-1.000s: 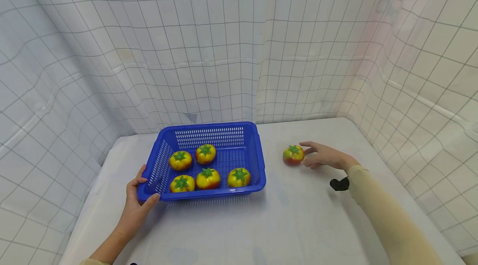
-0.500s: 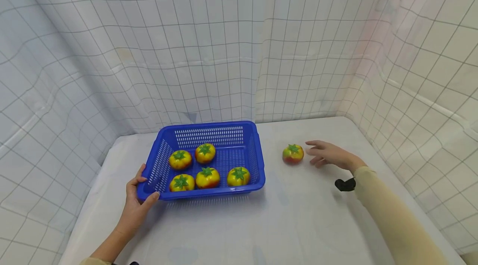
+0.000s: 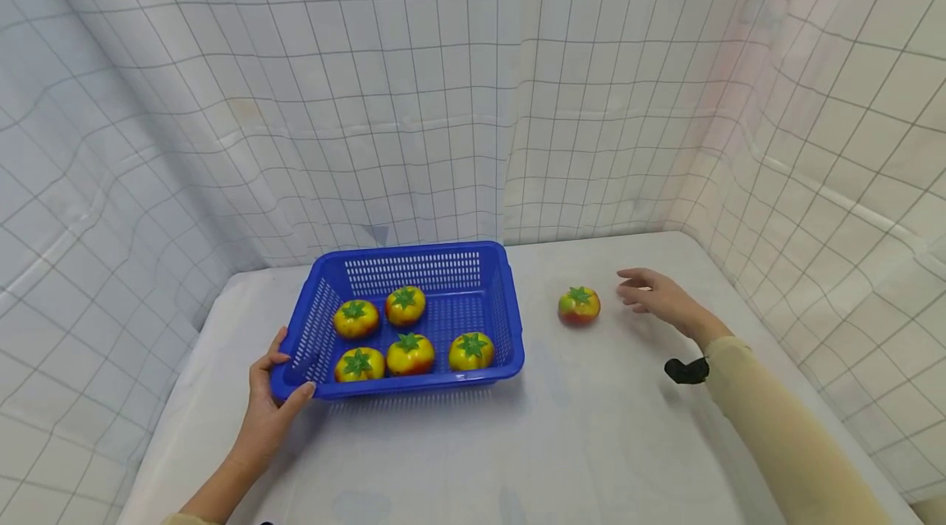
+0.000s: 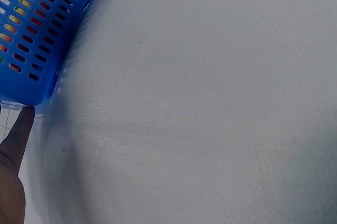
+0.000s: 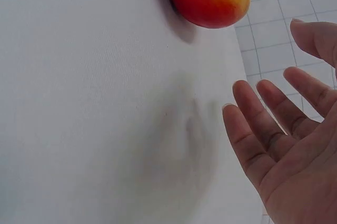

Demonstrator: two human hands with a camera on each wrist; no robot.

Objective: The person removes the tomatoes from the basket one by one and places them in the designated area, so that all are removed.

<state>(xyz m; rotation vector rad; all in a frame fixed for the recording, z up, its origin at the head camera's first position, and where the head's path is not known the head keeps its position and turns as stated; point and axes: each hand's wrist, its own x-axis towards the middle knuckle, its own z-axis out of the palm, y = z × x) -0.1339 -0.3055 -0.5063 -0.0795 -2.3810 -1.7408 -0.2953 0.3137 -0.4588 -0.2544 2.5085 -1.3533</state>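
My left hand (image 3: pixel 268 410) grips the near-left corner of a blue plastic basket (image 3: pixel 414 383), with its thumb on the front rim and its fingers at the left side. Several yellow-and-red tomatoes with green star-shaped tops, such as the tomato (image 3: pixel 471 352) at the right, lie inside. One more tomato (image 3: pixel 580 306) sits on the table to the basket's right. Beyond it on the right, my right hand (image 3: pixel 661 299) hovers above the table, apart from that tomato. In the right wrist view this right hand (image 5: pixel 300 150) holds nothing, its fingers spread and slightly bent.
A white cloth covers the table (image 3: pixel 547 443). White curtains (image 3: pixel 414 98) with a dark grid stand behind it and on both sides. A small black object (image 3: pixel 686 370) is at the right wrist.
My right hand has drawn away from the lone tomato, to the right and slightly back. That tomato stays in place. My left hand keeps its hold on the basket.
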